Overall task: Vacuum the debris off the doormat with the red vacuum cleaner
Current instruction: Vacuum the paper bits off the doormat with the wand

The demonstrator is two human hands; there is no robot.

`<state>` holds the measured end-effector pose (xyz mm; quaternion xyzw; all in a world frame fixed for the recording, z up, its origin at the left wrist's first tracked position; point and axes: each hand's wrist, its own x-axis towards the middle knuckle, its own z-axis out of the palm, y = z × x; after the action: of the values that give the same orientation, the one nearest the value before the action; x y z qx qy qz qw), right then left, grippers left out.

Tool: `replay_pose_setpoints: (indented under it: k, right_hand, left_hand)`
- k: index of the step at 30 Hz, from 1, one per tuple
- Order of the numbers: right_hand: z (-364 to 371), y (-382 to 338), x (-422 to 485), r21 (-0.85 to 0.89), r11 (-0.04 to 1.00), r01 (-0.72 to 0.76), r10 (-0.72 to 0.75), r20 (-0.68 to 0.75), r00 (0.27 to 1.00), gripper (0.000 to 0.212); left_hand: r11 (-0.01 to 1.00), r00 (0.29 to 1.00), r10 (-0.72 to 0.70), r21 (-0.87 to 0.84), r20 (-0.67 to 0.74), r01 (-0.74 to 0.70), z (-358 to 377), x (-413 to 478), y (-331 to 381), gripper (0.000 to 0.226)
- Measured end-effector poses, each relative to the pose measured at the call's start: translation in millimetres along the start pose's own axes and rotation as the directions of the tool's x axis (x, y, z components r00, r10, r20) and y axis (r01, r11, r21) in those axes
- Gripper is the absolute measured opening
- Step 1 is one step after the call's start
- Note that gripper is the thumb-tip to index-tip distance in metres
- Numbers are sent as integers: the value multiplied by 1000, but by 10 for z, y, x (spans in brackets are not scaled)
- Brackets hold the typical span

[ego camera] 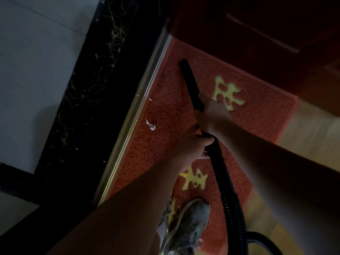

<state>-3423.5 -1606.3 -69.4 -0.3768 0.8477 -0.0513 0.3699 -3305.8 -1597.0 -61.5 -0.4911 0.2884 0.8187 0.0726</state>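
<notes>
Both hands are closed around the black vacuum tube [191, 85], right hand [211, 115] ahead of left hand [193, 142], its nozzle on the red doormat [165, 144] near the far edge, white debris [151, 125] by the threshold-side edge.

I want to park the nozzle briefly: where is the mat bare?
Bare: red doormat between the yellow character and the dark door. Crowded: white scraps by the metal threshold strip; grey shoe and black hose near you.

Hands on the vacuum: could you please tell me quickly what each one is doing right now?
Left hand: closed on the black vacuum hose.
Right hand: closed on the black nozzle tube.
</notes>
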Motion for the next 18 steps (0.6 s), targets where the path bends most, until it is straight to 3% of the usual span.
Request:
replay_pose_setpoints:
  k: [6,18]
  right_hand:
    - [-15,69,-145,-6,1000,-24,25,23,999,25]
    - [-142,2,-197,-34,999,-19,20,35,999,29]
  left_hand:
    - [999,999,-23,28,41,22,59,-116,-91,42]
    - [1000,999,-17,5,34,17,102,-190,-23,38]
